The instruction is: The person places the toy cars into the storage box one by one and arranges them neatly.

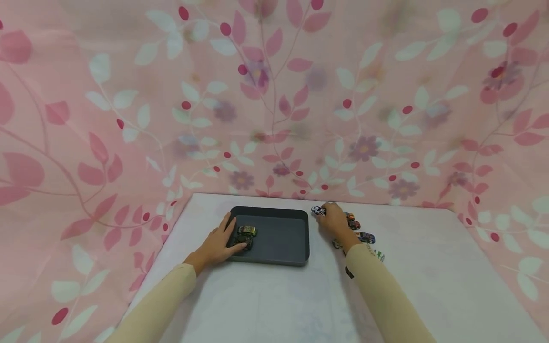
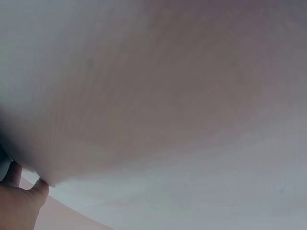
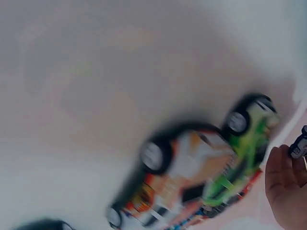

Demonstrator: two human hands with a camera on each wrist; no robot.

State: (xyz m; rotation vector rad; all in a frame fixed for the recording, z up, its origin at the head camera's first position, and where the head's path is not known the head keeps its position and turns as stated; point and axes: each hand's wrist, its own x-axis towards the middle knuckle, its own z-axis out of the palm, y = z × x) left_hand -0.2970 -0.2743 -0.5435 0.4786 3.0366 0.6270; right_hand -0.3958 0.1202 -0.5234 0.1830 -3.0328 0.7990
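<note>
My right hand (image 1: 336,221) pinches a small white toy car (image 1: 318,210) with dark markings, just right of the tray's far corner. The same car (image 3: 299,147) shows at the right edge of the right wrist view. A dark grey rectangular tray (image 1: 283,238) lies on the table. Over its left rim my left hand (image 1: 218,243) rests with fingers spread, thumb reaching across a black toy car (image 1: 245,243). Beside that car, inside the tray, stands a yellow-green toy car (image 1: 247,231). Part of the black car is hidden by the thumb.
Right of the tray, several toy cars stand loosely grouped, including a blue one (image 1: 365,237) and a red one (image 1: 354,224); my right arm partly covers them. An orange-and-white car (image 3: 187,167) and a green car (image 3: 249,139) appear close up. Floral fabric (image 1: 274,119) hangs behind the white table (image 1: 274,305).
</note>
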